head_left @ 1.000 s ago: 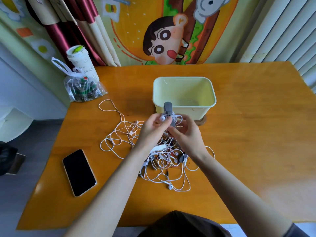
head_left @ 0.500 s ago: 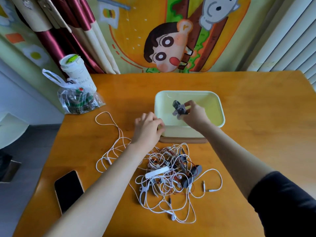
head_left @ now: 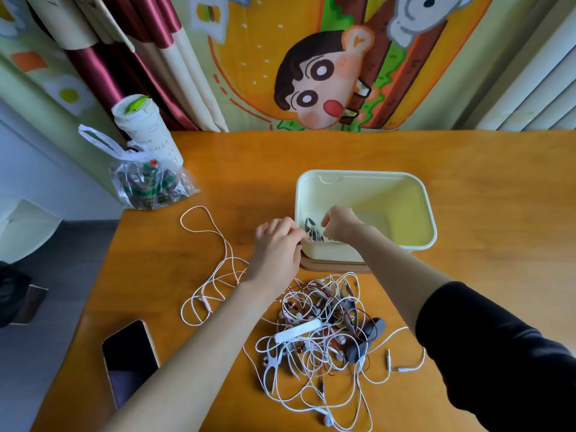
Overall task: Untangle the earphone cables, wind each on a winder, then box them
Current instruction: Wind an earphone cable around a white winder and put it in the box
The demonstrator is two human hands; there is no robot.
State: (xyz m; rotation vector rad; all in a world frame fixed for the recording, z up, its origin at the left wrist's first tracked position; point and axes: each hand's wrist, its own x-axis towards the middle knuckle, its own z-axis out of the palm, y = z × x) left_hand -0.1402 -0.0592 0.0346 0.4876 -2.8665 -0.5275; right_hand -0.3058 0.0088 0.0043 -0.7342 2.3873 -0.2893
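Head view. The table (head_left: pixel 467 213) carries a pale box (head_left: pixel 428 213), standing on a thin board (head_left: pixel 330 267).

Right hand (head_left: pixel 341 224): inside the box at its near-left corner, fingers curled. A grey winder (head_left: pixel 311 229) with white cable wound on it lies in that same corner, just left of the fingertips. It cannot be told whether the fingers grip the winder or only touch it.

Left hand (head_left: pixel 276 244): outside the box at the same corner. The curled fingertips sit on the rim and the thumb lies against the outer wall, so the hand holds the box.

Unsorted stock: a tangle (head_left: pixel 321 338) of white and reddish earphone cables lies on the table near the person, between the two forearms. A white bar (head_left: pixel 297 330) and a dark grey piece (head_left: pixel 374 327) lie in it. A jack plug (head_left: pixel 389 358) sticks out at its right edge. One loose cable (head_left: pixel 215 269) trails from the tangle to the left and passes under the left wrist.

Other items: a phone (head_left: pixel 131 360), screen up, at the near-left edge of the table. A clear bag (head_left: pixel 149 185) sits at the far-left corner, with a cup (head_left: pixel 146 129) just behind it.
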